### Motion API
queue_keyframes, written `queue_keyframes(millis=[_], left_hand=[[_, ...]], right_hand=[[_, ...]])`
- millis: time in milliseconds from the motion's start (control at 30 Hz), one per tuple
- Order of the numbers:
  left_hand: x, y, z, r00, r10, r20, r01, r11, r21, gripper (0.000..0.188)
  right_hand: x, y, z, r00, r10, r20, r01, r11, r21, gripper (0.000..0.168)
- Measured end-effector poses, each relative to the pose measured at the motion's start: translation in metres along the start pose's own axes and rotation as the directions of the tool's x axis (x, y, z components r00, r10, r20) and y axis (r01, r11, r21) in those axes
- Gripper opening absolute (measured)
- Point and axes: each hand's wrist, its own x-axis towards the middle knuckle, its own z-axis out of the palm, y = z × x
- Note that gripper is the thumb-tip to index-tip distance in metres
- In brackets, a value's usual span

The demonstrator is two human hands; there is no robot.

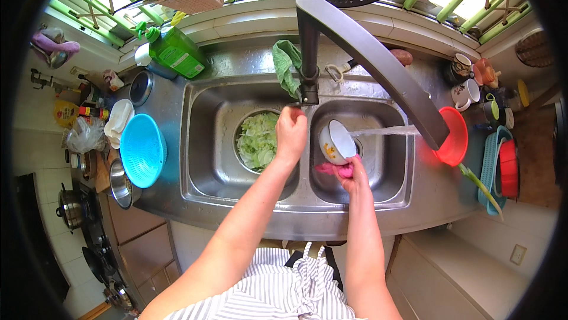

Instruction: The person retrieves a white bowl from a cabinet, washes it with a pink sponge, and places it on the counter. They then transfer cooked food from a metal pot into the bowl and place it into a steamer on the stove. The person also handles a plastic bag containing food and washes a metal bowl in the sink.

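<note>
My left hand (291, 136) is at the lever of the black faucet (310, 85), fingers closed about its end. In my right hand (353, 177) are a white bowl (329, 144) with an orange-yellow pattern and a bright pink cloth (330, 169). The bowl is tilted over the right sink basin (386, 178), its mouth turned to the right. A stream of water (384, 131) runs between the bowl and the spout's end. Chopped pale green leaves (257, 140) fill a round metal bowl in the left basin (213, 151), partly hidden by my left hand.
A blue colander (143, 151) and a steel bowl (122, 184) stand left of the sink. Behind are a green pump bottle (179, 54) and a green cloth (286, 65) beside the faucet. On the right are a red basin (455, 136), a spring onion (481, 189) and a white mug (465, 93).
</note>
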Motion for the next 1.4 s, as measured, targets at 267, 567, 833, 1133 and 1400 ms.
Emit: queue_keyframes(millis=[267,567,833,1133,1400], left_hand=[[-0.008,0.031,-0.003,0.812,-0.377,0.446,0.328,0.926,0.187,0.064],[-0.059,0.022,0.015,0.942,-0.102,0.321,0.044,0.982,0.183,0.053],[-0.076,0.037,0.007,0.734,0.545,0.404,-0.679,0.598,0.426,0.069],[-0.097,0.054,-0.049,0.754,0.581,0.308,-0.649,0.583,0.489,0.079],[-0.151,0.038,-0.057,0.795,0.507,0.334,-0.607,0.658,0.446,0.072]], right_hand=[[-0.026,-0.005,-0.004,0.971,0.082,0.225,-0.063,0.994,-0.093,0.051],[-0.049,-0.024,-0.016,0.923,-0.127,0.364,0.053,0.977,0.207,0.048],[-0.017,-0.004,-0.036,0.742,-0.351,0.571,-0.211,0.686,0.696,0.039],[-0.019,-0.038,-0.016,0.82,-0.307,0.483,0.048,0.878,0.476,0.019],[-0.008,-0.025,-0.001,0.858,-0.509,0.065,0.489,0.772,-0.407,0.009]])
